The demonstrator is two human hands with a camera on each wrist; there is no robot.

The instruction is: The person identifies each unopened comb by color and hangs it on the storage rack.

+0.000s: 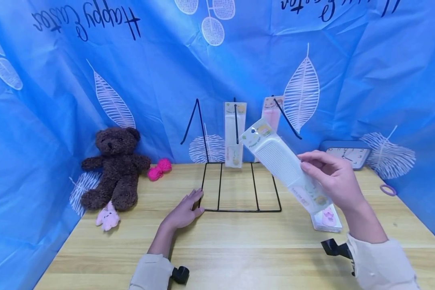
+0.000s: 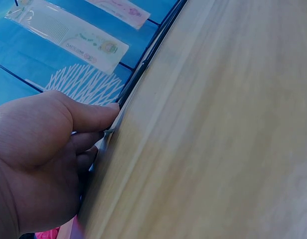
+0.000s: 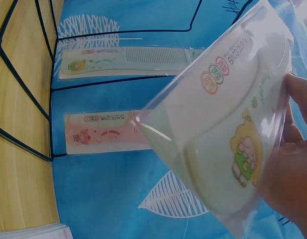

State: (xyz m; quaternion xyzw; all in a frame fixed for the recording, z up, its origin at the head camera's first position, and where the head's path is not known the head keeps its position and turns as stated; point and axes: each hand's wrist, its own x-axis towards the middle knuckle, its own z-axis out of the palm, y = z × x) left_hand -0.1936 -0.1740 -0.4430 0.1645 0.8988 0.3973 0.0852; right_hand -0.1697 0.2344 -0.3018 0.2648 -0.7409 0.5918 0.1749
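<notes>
Comb pack [image 1: 286, 167] up front, off the wire rack's [image 1: 235, 210] right side, is pinched along one edge by the right hand [image 1: 337, 179], probably to keep its hang hole clear, while the left hand [image 1: 184, 211] lies loosely extended against the rack's near-left corner, I guess steadying it. Farther back, a pale pack [image 1: 230, 129] and pink pack [image 1: 270, 114] hang on the rack; head view shows that hole, right-wrist doesn't.

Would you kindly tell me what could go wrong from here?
The right hand pinches the packaged comb by one edge, so it might swivel or slip. It could bump the pink comb hanging behind it. The wire rack might shift if the left hand at its side moves away.
</notes>
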